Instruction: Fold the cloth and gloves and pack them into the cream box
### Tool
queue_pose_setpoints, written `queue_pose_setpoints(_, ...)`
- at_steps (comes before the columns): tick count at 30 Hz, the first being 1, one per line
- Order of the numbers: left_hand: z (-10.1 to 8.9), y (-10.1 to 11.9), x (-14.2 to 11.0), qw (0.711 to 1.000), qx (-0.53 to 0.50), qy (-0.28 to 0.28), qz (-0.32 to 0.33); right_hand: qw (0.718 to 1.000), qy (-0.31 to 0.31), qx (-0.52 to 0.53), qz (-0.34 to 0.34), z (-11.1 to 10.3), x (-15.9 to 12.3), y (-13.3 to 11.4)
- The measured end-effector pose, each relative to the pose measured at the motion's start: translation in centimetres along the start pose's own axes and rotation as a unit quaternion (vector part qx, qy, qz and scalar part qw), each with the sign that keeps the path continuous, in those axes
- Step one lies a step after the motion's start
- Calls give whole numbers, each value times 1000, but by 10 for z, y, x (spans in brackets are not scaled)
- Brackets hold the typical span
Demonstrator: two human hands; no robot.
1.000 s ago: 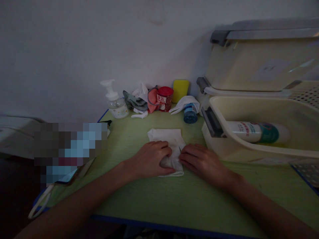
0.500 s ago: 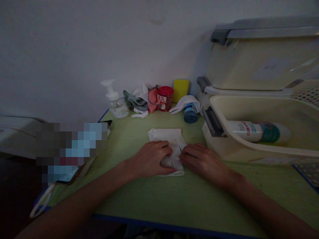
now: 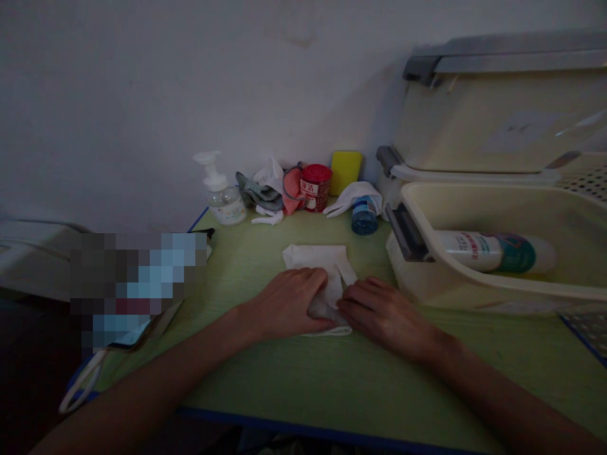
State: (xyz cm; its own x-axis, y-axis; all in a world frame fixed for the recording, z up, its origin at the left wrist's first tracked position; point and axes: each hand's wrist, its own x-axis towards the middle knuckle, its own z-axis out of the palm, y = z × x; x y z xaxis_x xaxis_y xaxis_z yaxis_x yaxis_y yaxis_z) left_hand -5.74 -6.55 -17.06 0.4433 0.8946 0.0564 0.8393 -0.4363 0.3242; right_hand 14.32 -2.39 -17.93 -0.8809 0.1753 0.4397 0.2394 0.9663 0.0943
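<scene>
A white glove (image 3: 315,256) lies folded on the green tabletop in front of me, with a narrow finger-like strip sticking out at its right side. My left hand (image 3: 291,303) rests over its left and middle part, fingers curled onto the fabric and thumb along the near edge. With bent fingertips pressed together, my right hand (image 3: 379,313) pinches the fabric at the right side. Both hands partly cover the glove.
A cream bin (image 3: 474,294) with its lid raised holds a spray can (image 3: 493,251) on the right. Along the wall stand a pump bottle (image 3: 228,202), crumpled cloths (image 3: 260,189), a red canister (image 3: 316,189), a yellow sponge (image 3: 345,172) and a blue bottle (image 3: 364,218). A blurred-out item (image 3: 152,284) lies left.
My right hand has shifted slightly left and inward over the glove, and the strip on its right side shows more clearly. My left hand stays nearly in place.
</scene>
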Motion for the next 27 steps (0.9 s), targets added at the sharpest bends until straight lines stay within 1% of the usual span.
queue_pose_setpoints(2, 0, 0, 0, 1000, 1, 1, 8, 1000, -7, 4, -5, -1, -1, 1)
queue_pose_setpoints(3, 0, 0, 0, 1000, 7, 0, 17, 1000, -1, 12, 4, -2, -1, 1)
queue_pose_setpoints(5, 0, -1, 0, 999, 24, -5, 36, 998, 21, 30, 42, -3, -2, 2)
queue_pose_setpoints(8, -1, -1, 0, 998, 40, -13, 44, 991, 49, 33, 120, -4, -4, 3)
queue_pose_setpoints(10, -1, -1, 0, 998, 39, -15, 44, 985, 46, 31, 162, -3, -4, 3)
queue_pose_setpoints(13, -1, -2, 0, 998, 38, -15, 46, 981, 21, 29, 191, 0, -4, 3)
queue_pose_setpoints(19, -1, -2, 0, 998, 40, -14, 50, 981, -19, -12, 191, 2, -7, 3)
queue_pose_setpoints(27, -2, -1, 1, 998, 37, -22, 49, 985, -50, -64, 154, 0, -7, 4)
